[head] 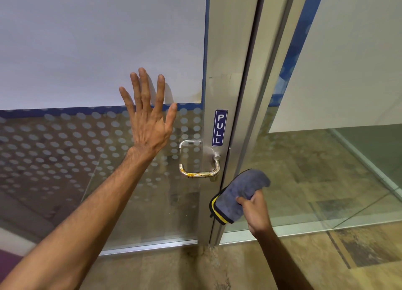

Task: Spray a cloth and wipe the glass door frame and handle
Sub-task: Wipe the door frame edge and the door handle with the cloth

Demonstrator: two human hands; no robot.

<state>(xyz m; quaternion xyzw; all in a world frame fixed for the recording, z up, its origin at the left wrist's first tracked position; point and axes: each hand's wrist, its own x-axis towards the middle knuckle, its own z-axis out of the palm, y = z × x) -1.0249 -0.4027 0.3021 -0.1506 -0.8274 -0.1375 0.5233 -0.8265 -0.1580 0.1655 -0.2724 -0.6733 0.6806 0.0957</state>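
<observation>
The left hand [150, 117] is spread flat, fingers apart and pointing up, on or just at the glass [65, 148] well to the left of the handle [199, 174] and above it; whether the palm truly presses the pane cannot be told. It holds nothing. Its fingertips lie over the lower edge of a white sheet [97, 46] that covers the upper pane, and its palm lies over a band of frosted dots [54, 135] running left of the handle. The handle itself is a chrome loop fixed to the metal frame [224, 50], its lower bar streaked with orange-brown stains. Just above the handle and slightly right, a blue PULL sticker [219, 127] sits upright on the frame. Below and to the right of the handle, the cloth [237, 194] hangs close to the frame's edge, though contact with it cannot be confirmed; it is clear of the handle. The cloth is grey-blue with a black and yellow hem at its lower left end. The right hand [256, 211] is clamped on the cloth from below, thumb over its front face and fingers curled behind. Further right of the handle stands a second glass panel [326, 159] with its own white sheet above, and a tan tiled floor [304, 257] runs below everything.
</observation>
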